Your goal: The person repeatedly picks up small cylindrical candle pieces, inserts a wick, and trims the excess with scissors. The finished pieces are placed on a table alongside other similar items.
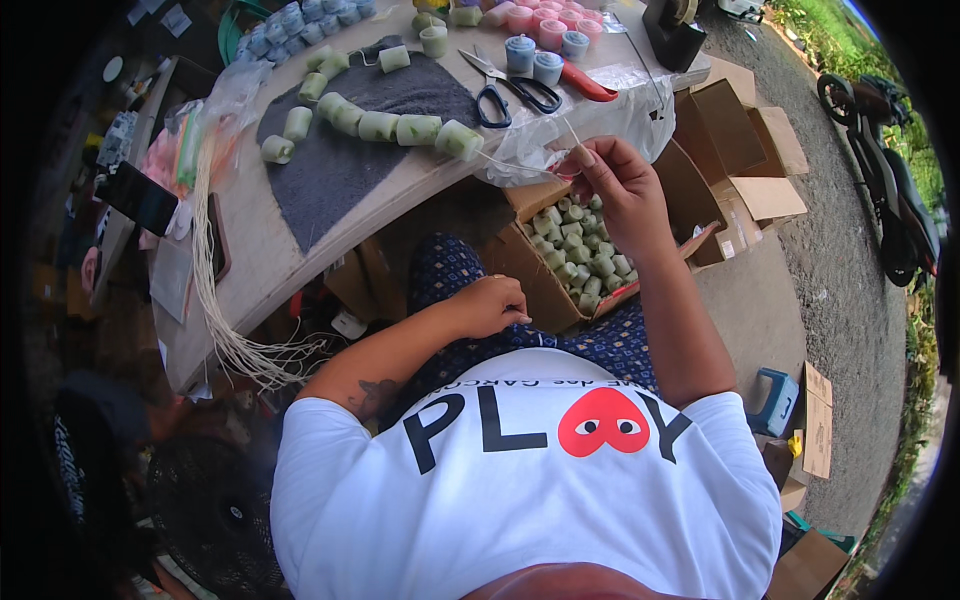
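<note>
My right hand is raised at the table's right edge, thumb and forefinger pinched on a white string. From there the string runs left into a row of pale green cylindrical pieces, threaded end to end across a dark grey cloth. A short end of it sticks up above my fingertips. My left hand rests over my lap with its fingers curled in, and I see nothing in it. Below my right hand, an open cardboard box holds many loose green pieces.
On the table lie dark-handled scissors, a red-handled tool, blue cups and pink cups. A bundle of white strings hangs over the left edge near a phone. A tape dispenser stands far right.
</note>
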A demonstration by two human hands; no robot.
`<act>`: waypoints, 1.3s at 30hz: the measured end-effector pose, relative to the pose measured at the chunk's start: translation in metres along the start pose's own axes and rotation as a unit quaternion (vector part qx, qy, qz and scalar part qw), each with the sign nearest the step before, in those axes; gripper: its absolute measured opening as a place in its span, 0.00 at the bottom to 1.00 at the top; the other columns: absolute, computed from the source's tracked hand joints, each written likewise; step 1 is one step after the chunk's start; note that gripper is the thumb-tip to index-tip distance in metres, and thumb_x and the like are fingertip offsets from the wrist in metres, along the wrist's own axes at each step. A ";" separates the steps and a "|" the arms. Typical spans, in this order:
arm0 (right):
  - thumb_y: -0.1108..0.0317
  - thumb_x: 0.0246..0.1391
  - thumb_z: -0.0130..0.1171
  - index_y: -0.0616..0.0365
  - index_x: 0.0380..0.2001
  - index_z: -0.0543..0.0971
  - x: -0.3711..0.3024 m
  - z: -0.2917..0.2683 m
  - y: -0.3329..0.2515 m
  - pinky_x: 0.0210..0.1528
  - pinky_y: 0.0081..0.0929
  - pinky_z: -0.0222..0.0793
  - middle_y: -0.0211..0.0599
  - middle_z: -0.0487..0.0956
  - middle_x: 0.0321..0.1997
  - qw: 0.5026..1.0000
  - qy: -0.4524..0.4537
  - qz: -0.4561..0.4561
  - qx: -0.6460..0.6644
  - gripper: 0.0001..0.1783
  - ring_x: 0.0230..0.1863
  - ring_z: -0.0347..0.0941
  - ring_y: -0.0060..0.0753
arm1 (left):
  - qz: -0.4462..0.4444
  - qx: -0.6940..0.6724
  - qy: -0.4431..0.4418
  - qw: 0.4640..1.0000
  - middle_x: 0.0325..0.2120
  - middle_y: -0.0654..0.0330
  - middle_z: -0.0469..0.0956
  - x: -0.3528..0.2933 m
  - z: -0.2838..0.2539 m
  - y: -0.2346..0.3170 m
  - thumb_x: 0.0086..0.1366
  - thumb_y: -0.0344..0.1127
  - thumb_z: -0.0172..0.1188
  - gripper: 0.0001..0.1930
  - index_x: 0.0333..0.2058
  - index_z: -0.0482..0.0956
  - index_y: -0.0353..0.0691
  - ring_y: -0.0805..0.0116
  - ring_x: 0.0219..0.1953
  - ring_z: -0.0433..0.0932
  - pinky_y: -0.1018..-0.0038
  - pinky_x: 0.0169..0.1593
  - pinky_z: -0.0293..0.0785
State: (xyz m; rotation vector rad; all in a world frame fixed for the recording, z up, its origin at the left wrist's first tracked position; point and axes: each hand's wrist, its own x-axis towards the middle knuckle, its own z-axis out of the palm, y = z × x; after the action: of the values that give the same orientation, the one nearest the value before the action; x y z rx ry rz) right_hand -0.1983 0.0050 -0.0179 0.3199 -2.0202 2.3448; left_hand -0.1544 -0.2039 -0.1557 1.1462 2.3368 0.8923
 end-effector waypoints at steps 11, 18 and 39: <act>0.65 0.60 0.55 0.61 0.40 0.75 0.001 0.004 -0.005 0.33 0.15 0.65 0.27 0.78 0.32 1.000 -0.020 0.012 0.005 0.10 0.32 0.72 0.14 | -0.098 -0.240 0.114 0.959 0.33 0.59 0.73 -0.007 -0.098 0.096 0.60 0.31 0.62 0.23 0.54 0.70 0.38 0.70 0.30 0.74 0.76 0.38 0.73; 0.67 0.59 0.57 0.62 0.37 0.76 -0.008 0.013 -0.001 0.37 0.15 0.66 0.26 0.77 0.31 0.999 -0.003 -0.035 -0.003 0.09 0.34 0.71 0.14 | 0.071 -0.215 0.426 0.876 0.33 0.63 0.74 0.026 -0.135 0.091 0.61 0.26 0.60 0.10 0.42 0.78 0.36 0.79 0.33 0.73 0.81 0.38 0.71; 0.69 0.56 0.58 0.60 0.35 0.79 -0.013 0.000 -0.006 0.46 0.28 0.67 0.38 0.74 0.42 0.951 0.099 -0.141 -0.256 0.07 0.46 0.70 0.34 | 0.075 -0.278 0.339 0.895 0.34 0.63 0.76 0.065 -0.100 0.070 0.66 0.31 0.55 0.10 0.44 0.73 0.36 0.77 0.33 0.75 0.79 0.35 0.72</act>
State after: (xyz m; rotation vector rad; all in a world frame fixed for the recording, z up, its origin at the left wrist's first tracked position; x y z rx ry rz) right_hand -0.1844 0.0072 -0.0139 0.3084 -2.2079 1.5536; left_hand -0.2119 -0.1567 -0.0399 0.8487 2.2032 2.1310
